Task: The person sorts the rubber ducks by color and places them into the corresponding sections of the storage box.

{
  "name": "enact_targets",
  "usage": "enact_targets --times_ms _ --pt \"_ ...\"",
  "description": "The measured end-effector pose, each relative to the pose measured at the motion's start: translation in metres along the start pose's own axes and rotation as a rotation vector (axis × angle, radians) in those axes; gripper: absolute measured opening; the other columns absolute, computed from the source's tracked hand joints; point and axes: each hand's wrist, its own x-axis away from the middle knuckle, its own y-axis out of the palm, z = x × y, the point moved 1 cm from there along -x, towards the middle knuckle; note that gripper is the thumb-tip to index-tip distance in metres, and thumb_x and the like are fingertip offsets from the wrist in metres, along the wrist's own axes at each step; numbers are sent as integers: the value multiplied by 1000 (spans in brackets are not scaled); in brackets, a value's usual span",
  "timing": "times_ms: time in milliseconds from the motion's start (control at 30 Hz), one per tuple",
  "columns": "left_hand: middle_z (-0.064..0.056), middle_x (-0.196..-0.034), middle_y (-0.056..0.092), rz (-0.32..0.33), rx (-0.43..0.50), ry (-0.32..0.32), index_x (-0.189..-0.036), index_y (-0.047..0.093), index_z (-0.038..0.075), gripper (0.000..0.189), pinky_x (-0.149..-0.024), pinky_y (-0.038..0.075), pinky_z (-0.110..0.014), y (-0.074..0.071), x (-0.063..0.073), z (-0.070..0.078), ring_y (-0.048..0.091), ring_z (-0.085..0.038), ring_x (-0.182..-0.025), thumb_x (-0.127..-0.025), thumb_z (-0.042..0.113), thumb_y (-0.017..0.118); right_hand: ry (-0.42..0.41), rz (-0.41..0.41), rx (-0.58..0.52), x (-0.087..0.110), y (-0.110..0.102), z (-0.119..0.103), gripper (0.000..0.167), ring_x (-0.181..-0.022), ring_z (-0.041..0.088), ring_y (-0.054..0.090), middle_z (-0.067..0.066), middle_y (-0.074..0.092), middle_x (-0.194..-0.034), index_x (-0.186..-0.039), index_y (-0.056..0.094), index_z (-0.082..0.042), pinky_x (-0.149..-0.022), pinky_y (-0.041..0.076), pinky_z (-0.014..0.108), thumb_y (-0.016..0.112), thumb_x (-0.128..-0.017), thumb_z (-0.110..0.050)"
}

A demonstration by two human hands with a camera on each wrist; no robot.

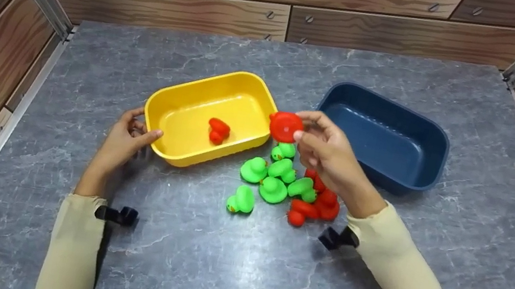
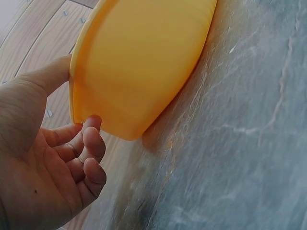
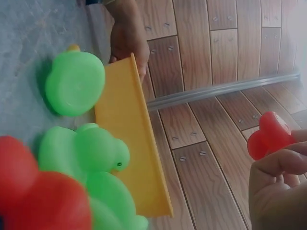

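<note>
My left hand (image 1: pixel 121 141) holds the left end of a yellow bin (image 1: pixel 188 157), thumb over the rim and fingers against the outer wall. One red rubber duck (image 1: pixel 218 130) lies on its side inside that bin. In the head view my right hand (image 1: pixel 326 148) pinches another red duck (image 1: pixel 286 127) between thumb and fingers, its flat base facing the camera, by the bin's right rim. The right wrist view shows this held duck (image 3: pixel 269 136) raised above the table. Below the hand lie several green ducks (image 1: pixel 273 190) and several red ducks (image 1: pixel 328 206) in a loose cluster.
A dark blue bin (image 1: pixel 383 133) with nothing in it stands to the right, behind my right forearm. The grey marbled table (image 1: pixel 196 269) is bounded by wood-patterned panels (image 1: pixel 165 8) at the back and sides. Black straps with mounts (image 1: pixel 122 216) sit on both wrists.
</note>
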Motion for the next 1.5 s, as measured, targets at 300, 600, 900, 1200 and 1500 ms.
enact_targets --times_ms 300,600,900,1200,1500 --pt "-5 -101 49 8 -5 3 -148 29 3 76 -61 43 -17 -3 1 2 49 -7 -77 -89 31 69 -70 14 -31 -20 11 -12 25 -44 5 33 0 54 -84 -114 53 -13 -43 25 17 56 -92 -2" --pt "-3 -99 50 -6 -3 -8 -148 30 6 77 -60 42 -17 1 -3 -3 49 -7 -77 -88 31 70 -9 46 149 -31 10 -7 26 -45 8 32 2 62 -97 -116 57 -16 -43 24 18 61 -92 -5" --pt "-3 -98 51 2 -19 4 -148 31 5 76 -59 42 -17 0 -3 -4 48 -6 -75 -88 31 70 47 113 434 -46 11 -5 28 -48 11 31 4 58 -111 -118 58 -13 -47 28 19 64 -91 -11" --pt "-2 -95 51 16 -13 12 -146 32 2 75 -58 42 -16 -2 0 -1 48 -5 -72 -88 30 70 -10 147 572 -63 15 -10 29 -121 21 43 7 59 -108 -116 61 -8 -87 48 31 65 -88 -6" --pt "-3 -94 51 19 -11 8 -146 32 1 75 -59 41 -16 0 0 -1 48 -5 -72 -88 29 70 44 150 631 -75 14 -3 27 -114 24 46 12 58 -114 -116 61 -12 -86 47 32 64 -90 -6"
